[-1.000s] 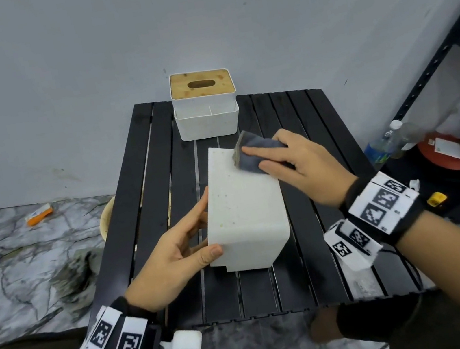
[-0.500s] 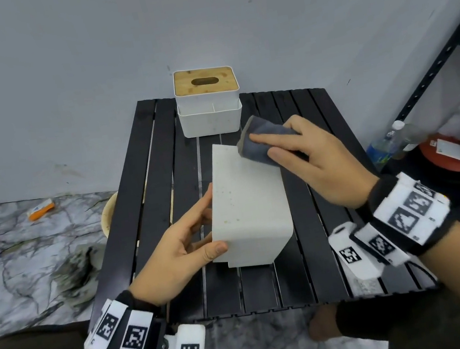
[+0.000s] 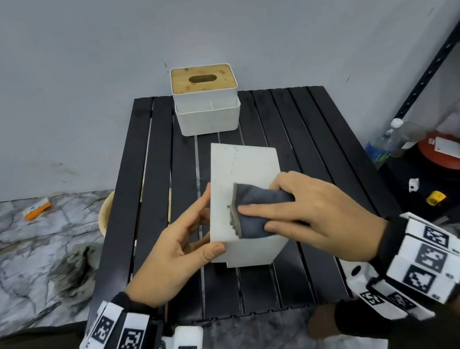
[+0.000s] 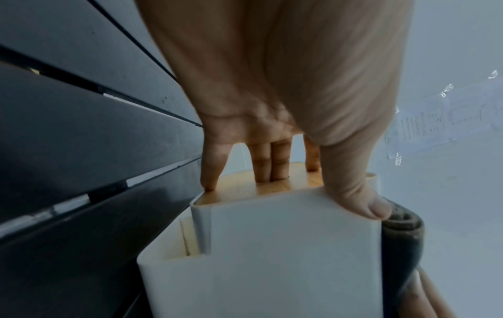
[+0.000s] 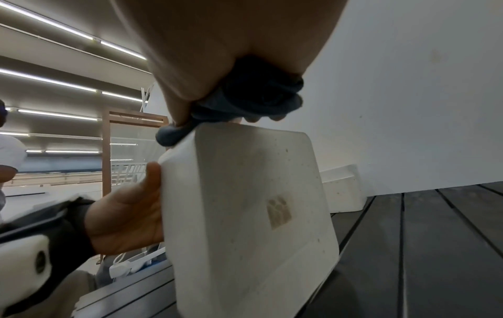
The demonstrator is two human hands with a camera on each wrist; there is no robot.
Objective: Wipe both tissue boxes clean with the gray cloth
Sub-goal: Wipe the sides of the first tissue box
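A white tissue box [image 3: 244, 168] lies on its side in the middle of the black slatted table [image 3: 315, 275]; its upper face carries small specks. My left hand [image 3: 201, 231] grips its near left end, thumb on the top edge and fingers against the wooden lid [image 4: 275, 189]. With my right hand [image 3: 304, 207] I hold the folded gray cloth [image 3: 256, 212] and press it on the box's upper face near the front end. The cloth [image 5: 258, 96] sits bunched under my palm. A second white tissue box [image 3: 206, 99] with a bamboo lid stands upright at the table's far edge.
A gray wall rises right behind the table. A black metal shelf frame [image 3: 432, 61] stands to the right, with a plastic bottle [image 3: 384, 142], a red container [image 3: 438, 151] and cables on the floor. A beige basin [image 3: 106, 213] sits below the table's left side.
My right hand has slid the cloth along the box's upper face from the far end to the near end. My left hand keeps its grip on the box.
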